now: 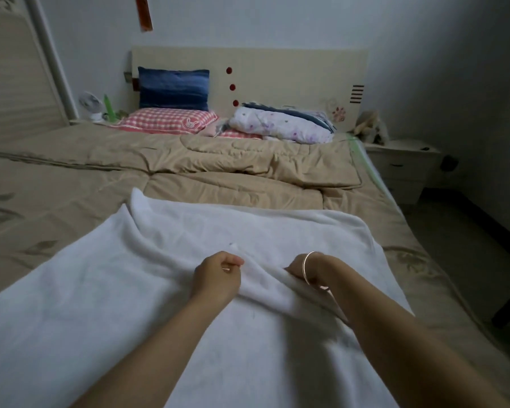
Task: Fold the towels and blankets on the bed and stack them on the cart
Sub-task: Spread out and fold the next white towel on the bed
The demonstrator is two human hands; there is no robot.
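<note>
White fleece: the blanket (147,290) lies spread across the bed (71,184), unfolded. My left grip (217,275) pinches a raised ridge mid-cloth; my right grip (296,270) curls into the same ridge just beside. First fold only beginning, I judge; stacking remains, and no cart shows.
</note>
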